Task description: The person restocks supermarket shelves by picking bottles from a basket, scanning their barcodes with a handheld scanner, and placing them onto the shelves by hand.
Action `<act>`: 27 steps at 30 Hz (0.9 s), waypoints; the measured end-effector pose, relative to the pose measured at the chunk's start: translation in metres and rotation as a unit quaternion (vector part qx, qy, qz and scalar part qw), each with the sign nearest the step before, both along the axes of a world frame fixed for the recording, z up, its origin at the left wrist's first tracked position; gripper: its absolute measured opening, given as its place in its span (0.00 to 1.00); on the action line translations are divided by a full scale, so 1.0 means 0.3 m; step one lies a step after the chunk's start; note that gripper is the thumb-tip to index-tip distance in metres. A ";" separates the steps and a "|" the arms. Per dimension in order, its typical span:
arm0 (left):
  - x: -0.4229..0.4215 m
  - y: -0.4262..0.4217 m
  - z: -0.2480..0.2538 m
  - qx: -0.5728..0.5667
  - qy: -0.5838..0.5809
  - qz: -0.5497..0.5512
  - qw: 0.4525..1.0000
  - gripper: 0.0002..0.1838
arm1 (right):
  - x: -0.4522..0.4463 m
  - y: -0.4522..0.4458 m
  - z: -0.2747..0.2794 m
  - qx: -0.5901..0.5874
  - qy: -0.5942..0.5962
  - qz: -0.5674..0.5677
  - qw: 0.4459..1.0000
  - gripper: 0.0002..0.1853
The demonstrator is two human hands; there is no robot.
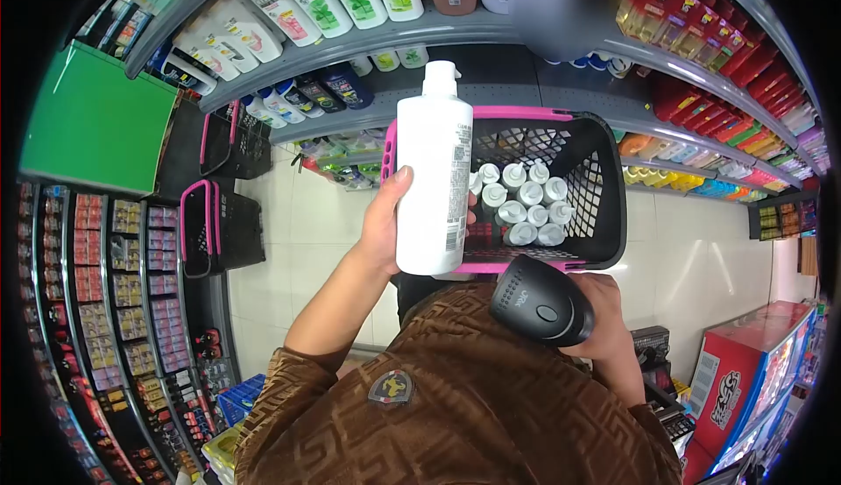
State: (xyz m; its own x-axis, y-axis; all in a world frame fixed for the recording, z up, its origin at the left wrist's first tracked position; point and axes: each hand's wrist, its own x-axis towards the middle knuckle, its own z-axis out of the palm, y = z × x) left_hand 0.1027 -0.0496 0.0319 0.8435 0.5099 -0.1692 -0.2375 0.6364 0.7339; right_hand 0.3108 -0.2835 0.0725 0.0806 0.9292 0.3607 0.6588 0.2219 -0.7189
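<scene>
My left hand [380,226] is wrapped round a large white pump bottle [431,178], held upright with its printed back label and barcode facing me. The bottle covers the left part of a black shopping basket [596,200] with a pink rim. Inside that basket stand several white pump-top bottles [528,192], grouped toward the middle. My right hand [606,314] grips a black barcode scanner [536,303] near the basket's front edge; the scanner head hides part of the fingers. Its nose points to the upper left, toward the held bottle.
Shelves of shampoo bottles [320,3] curve across the back, with red packs [692,12] to the right. Two more black baskets [241,231] with pink handles stand at left on the tiled floor [289,266]. A red display case [745,371] is at lower right.
</scene>
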 end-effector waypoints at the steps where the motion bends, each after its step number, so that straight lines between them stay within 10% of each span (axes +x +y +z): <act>1: 0.000 -0.008 -0.001 -0.003 0.005 -0.001 1.000 0.45 | 0.008 -0.020 -0.023 -0.056 0.013 0.006 0.998 0.36; 27: -0.074 -0.038 -0.015 -0.031 -0.014 0.047 0.998 0.43 | 0.016 0.113 -0.082 -0.098 0.036 0.074 0.992 0.35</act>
State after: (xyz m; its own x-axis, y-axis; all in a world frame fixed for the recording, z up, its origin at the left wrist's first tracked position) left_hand 0.0804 -0.0611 0.0273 0.7974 0.5762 -0.1794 -0.3187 0.6544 0.6857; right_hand 0.3156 -0.2496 0.0478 -0.0420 0.9844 0.1706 0.5753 0.1634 -0.8015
